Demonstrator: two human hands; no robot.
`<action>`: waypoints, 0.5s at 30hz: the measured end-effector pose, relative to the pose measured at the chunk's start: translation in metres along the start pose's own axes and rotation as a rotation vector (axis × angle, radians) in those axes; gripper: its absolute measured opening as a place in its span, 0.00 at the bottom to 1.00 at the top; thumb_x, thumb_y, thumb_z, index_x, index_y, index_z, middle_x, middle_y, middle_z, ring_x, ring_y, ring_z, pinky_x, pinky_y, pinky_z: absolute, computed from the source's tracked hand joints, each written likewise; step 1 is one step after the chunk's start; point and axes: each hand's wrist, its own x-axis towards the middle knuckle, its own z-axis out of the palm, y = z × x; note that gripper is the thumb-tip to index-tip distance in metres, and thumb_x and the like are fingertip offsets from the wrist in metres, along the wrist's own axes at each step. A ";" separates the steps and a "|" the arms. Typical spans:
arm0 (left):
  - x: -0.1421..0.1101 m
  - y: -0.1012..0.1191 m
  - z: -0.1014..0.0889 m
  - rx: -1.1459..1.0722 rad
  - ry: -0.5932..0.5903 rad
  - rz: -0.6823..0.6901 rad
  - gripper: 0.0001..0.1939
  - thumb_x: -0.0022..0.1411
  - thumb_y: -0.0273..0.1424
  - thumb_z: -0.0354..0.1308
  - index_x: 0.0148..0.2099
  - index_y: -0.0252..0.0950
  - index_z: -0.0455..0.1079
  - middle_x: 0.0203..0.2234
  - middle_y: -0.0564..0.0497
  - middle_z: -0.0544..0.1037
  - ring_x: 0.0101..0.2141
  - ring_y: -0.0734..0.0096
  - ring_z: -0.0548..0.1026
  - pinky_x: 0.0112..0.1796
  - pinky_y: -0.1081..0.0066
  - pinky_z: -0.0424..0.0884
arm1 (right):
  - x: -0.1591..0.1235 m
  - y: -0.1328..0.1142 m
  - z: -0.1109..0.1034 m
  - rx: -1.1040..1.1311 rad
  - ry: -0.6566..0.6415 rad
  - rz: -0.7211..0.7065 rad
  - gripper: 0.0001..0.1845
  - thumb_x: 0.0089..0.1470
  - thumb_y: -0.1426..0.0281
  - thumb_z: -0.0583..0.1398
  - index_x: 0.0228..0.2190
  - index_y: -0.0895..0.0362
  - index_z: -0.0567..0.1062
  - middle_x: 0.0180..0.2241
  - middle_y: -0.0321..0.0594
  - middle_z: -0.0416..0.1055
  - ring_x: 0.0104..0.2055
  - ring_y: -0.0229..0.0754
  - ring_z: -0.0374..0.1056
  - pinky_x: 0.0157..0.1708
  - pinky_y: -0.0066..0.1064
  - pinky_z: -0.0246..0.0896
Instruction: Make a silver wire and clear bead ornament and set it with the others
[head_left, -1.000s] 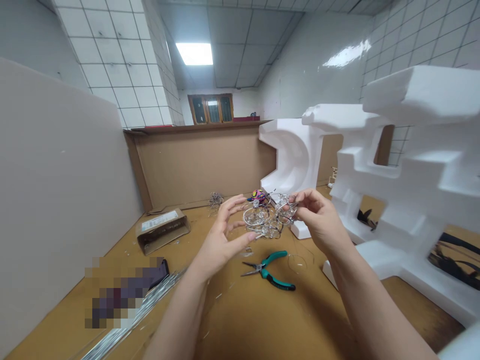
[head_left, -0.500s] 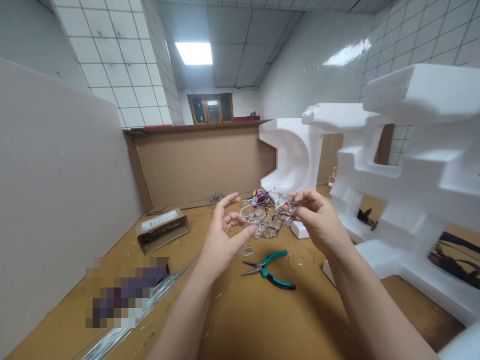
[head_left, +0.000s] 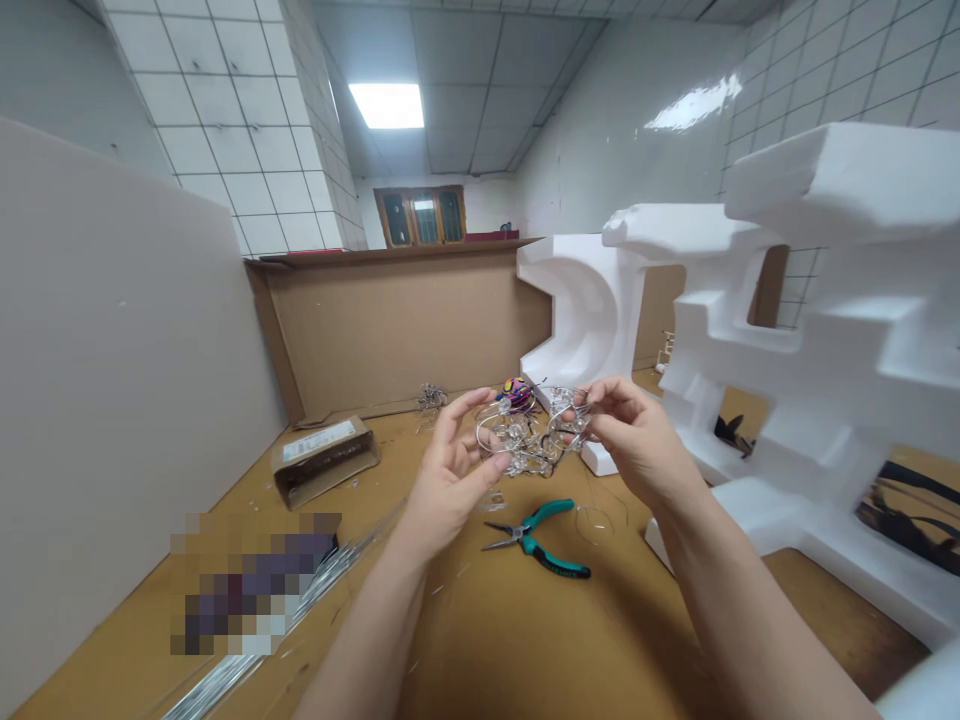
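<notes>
- Wires, straight, thin, silvery and bundled (head_left: 219,680), lie on the brown worktop (head_left: 570,640), well left of the left fingers and closer to the body.
- Brown cardboard box with a white label (head_left: 320,441), tipped with its hollow side forward, sits left of the left fingers, out of their grasp.
- Small tangle of silver and dark wire (head_left: 432,400) rests just beyond the left fingers.
- Left hand (head_left: 454,472): thumb and forefinger spread well apart, bracketing the left edge of an openwork piece of silver wire loops, clear beads and dark strands (head_left: 521,440). The thumb seems to touch its lower edge; whether these fingers bear any weight, I cannot tell.
- Rounded pink, yellow and black patterned object (head_left: 516,386) shows past the left fingertips, partly behind the openwork piece.
- Openwork piece itself is raised between both sets of fingers. The step in hand looks like steadying it and checking or adjusting its loops.
- Pliers with teal-and-black handles and grey metal tips (head_left: 519,536) lie spread below the fingers, untouched.
- Right hand (head_left: 641,428): thumb and fingertips close together, pinching the piece's right end. Any further adjustment would call for keeping this pinch light but firm, lest loops bend.
- White moulded foam (head_left: 832,400) stands right of the right fingers.
</notes>
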 end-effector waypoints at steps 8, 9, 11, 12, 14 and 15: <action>0.000 0.001 -0.013 0.128 -0.027 0.136 0.16 0.54 0.27 0.58 0.44 0.47 0.63 0.50 0.52 0.57 0.31 0.78 0.65 0.35 0.69 0.68 | 0.005 0.003 -0.005 0.056 -0.059 0.093 0.08 0.38 0.78 0.59 0.24 0.56 0.66 0.30 0.34 0.67 0.29 0.33 0.63 0.25 0.26 0.58; 0.000 0.002 -0.015 0.179 -0.034 0.141 0.14 0.55 0.27 0.57 0.43 0.47 0.65 0.50 0.51 0.57 0.32 0.76 0.65 0.36 0.68 0.68 | 0.004 0.003 -0.005 0.049 -0.063 0.100 0.07 0.39 0.78 0.59 0.24 0.56 0.66 0.30 0.34 0.67 0.28 0.33 0.62 0.24 0.26 0.58; 0.001 0.003 -0.018 0.256 -0.031 0.125 0.08 0.56 0.27 0.56 0.39 0.43 0.68 0.48 0.50 0.59 0.33 0.75 0.66 0.35 0.68 0.68 | 0.003 0.002 -0.004 0.030 -0.072 0.106 0.07 0.39 0.78 0.59 0.24 0.56 0.67 0.29 0.34 0.67 0.27 0.32 0.62 0.24 0.25 0.58; 0.001 0.002 -0.020 0.262 -0.020 0.110 0.05 0.56 0.27 0.56 0.36 0.41 0.69 0.46 0.50 0.60 0.32 0.76 0.66 0.34 0.68 0.69 | 0.002 0.001 -0.003 0.021 -0.078 0.110 0.07 0.40 0.77 0.59 0.25 0.56 0.67 0.28 0.33 0.66 0.26 0.31 0.61 0.24 0.25 0.57; 0.003 -0.003 -0.023 0.210 0.011 0.089 0.02 0.56 0.28 0.56 0.33 0.39 0.69 0.43 0.51 0.61 0.29 0.78 0.66 0.32 0.70 0.69 | 0.001 0.000 -0.001 0.014 -0.089 0.140 0.07 0.39 0.77 0.59 0.25 0.56 0.67 0.26 0.32 0.66 0.25 0.31 0.61 0.23 0.24 0.58; 0.004 -0.005 -0.024 0.170 0.030 0.080 0.02 0.55 0.28 0.56 0.33 0.38 0.69 0.42 0.51 0.61 0.27 0.79 0.66 0.30 0.71 0.69 | 0.001 0.000 -0.001 0.018 -0.092 0.166 0.07 0.39 0.78 0.59 0.25 0.57 0.67 0.25 0.32 0.66 0.25 0.31 0.61 0.23 0.24 0.58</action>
